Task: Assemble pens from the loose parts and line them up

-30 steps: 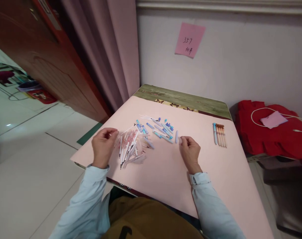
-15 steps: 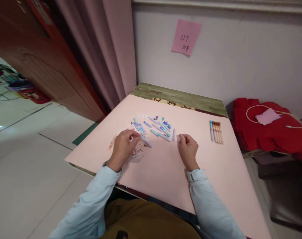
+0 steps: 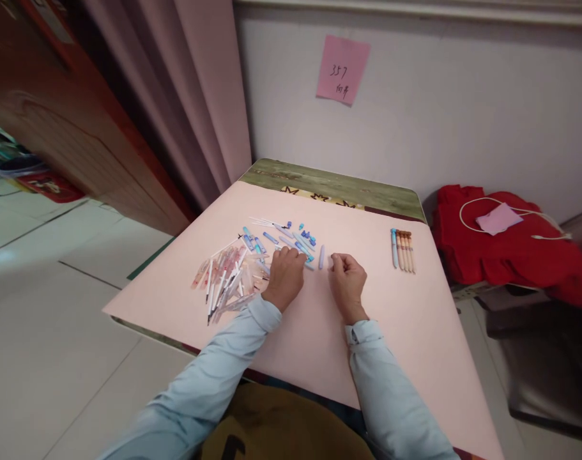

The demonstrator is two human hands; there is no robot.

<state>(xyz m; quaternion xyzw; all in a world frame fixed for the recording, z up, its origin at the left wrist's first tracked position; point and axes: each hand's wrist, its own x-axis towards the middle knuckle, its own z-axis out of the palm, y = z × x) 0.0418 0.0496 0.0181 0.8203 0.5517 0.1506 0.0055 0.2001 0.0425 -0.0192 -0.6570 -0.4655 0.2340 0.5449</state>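
A pink sheet (image 3: 319, 332) covers the table. My left hand (image 3: 285, 276) rests with its fingers curled over the blue pen parts (image 3: 295, 239) in the middle; what its fingertips grip is hidden. My right hand (image 3: 347, 281) sits close beside it, fingers pinched together just right of a pale blue pen barrel (image 3: 322, 257); whatever it holds is too small to name. A heap of white refills and clear pinkish barrels (image 3: 223, 276) lies left of my left hand.
A row of several assembled pens (image 3: 402, 249) lies at the right of the sheet. The green table edge (image 3: 338, 184) meets the wall, which carries a pink note (image 3: 342, 69). Red cloth with a white cable (image 3: 501, 236) sits at the right, a curtain (image 3: 185, 96) at the left.
My left hand has moved right, from the refill heap to the blue parts beside my right hand. My right hand has stayed in place. The view has shifted right.
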